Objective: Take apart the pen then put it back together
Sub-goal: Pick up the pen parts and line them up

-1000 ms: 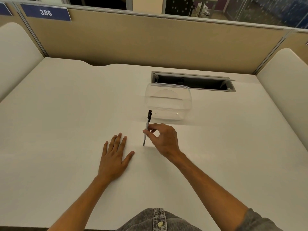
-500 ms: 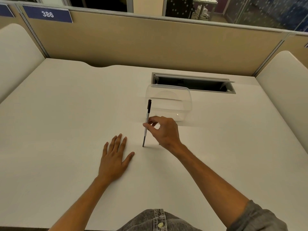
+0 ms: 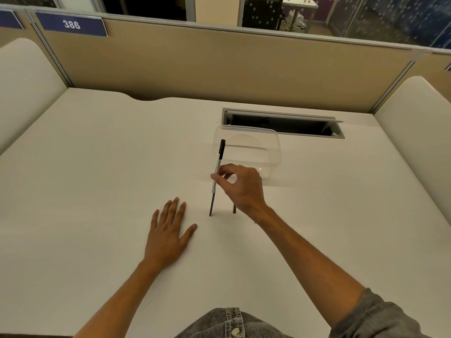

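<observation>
Stood nearly upright on the table [image 3: 85,167], tip down: the pen [image 3: 217,175], held in the right hand [image 3: 244,189]. Lay flat on the table just left of the pen: the left hand [image 3: 168,230]. Sat right behind the pen: a box [image 3: 253,152], with a slot [image 3: 283,124] in the table behind it.

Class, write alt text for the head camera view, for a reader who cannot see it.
A right hand holds a pen upright, tip down on a white desk, while the left hand lies flat beside it. A clear plastic tub sits behind the pen.
</observation>
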A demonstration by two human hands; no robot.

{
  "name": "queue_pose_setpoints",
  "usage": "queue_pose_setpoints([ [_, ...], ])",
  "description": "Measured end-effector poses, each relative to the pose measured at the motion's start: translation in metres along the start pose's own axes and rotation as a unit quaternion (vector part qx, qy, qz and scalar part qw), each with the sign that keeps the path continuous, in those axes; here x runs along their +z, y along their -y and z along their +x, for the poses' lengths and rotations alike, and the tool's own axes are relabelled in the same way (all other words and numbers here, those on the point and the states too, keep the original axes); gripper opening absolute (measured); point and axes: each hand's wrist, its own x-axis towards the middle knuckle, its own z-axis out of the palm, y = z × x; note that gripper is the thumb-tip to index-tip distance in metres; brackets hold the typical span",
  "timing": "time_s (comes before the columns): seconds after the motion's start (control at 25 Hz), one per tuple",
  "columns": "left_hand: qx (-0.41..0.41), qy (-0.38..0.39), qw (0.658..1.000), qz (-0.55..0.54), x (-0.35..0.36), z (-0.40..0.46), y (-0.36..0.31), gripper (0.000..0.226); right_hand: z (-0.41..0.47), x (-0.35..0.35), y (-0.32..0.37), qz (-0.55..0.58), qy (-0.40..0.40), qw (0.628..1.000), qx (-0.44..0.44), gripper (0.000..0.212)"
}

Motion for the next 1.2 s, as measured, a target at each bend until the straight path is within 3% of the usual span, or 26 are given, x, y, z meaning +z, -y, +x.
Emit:
queue_pose_setpoints([
  [0.2,0.0,0.004,1.0,-0.008,-0.003,0.001,-0.001,0.08,-0.004,-0.007,0.0,0.041,-0.028,0.999,0.004,0.011],
  [0.4,-0.009,-0.002,0.999,-0.046,-0.012,0.002,-0.006,0.084,-0.032,-0.019,-0.01,0.008,0.032,0.999,-0.003,0.016],
  [0.6,-0.001,-0.14,0.981,-0.136,-0.031,0.001,-0.022,0.054,-0.061,-0.019,-0.026,-0.091,0.111,0.99,0.01,0.017],
  [0.76,0.083,-0.222,0.964,-0.119,-0.041,-0.001,-0.037,0.045,-0.07,-0.013,-0.03,-0.153,0.134,0.979,-0.01,0.017],
  [0.96,0.215,-0.148,0.965,-0.03,-0.043,0.0,-0.052,0.033,-0.069,-0.002,-0.019,-0.171,0.148,0.971,-0.071,0.019],
  [1.2,0.18,-0.103,0.976,-0.063,-0.041,0.005,-0.043,0.018,-0.056,0.005,-0.016,-0.15,0.203,0.964,-0.085,0.03],
])
